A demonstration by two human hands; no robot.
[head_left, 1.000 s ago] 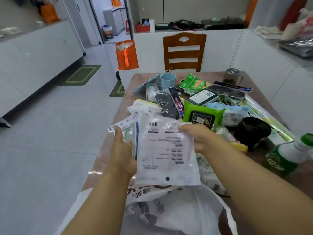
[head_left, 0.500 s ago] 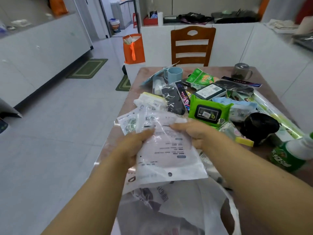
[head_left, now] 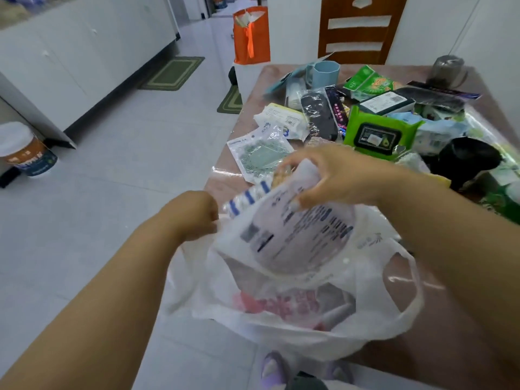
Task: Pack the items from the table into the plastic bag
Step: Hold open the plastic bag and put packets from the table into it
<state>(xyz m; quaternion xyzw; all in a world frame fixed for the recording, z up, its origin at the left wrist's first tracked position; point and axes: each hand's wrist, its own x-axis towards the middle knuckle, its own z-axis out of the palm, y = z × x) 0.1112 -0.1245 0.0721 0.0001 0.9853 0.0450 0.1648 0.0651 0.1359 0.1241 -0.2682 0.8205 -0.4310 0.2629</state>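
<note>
The left hand (head_left: 194, 213) pinches the plastic bag (head_left: 281, 319) rim at the bench's (head_left: 222, 184) near-left corner. The right hand's (head_left: 334, 175) grip clasps a white packet (head_left: 298, 237), its lower end inside the bag mouth.

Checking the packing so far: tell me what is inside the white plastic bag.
In the plastic bag a red-printed packet shows through the film. The white pouch, gripped by the right hand, is going in. Anything deeper is covered.

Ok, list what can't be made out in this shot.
- Head view: print on the white packet is motion-blurred, unreadable.
- Left hand fingers hidden behind the plastic bag rim.
- Bag contents: only pink shapes through the film.
- Green bottle cut off by the right edge.
</note>
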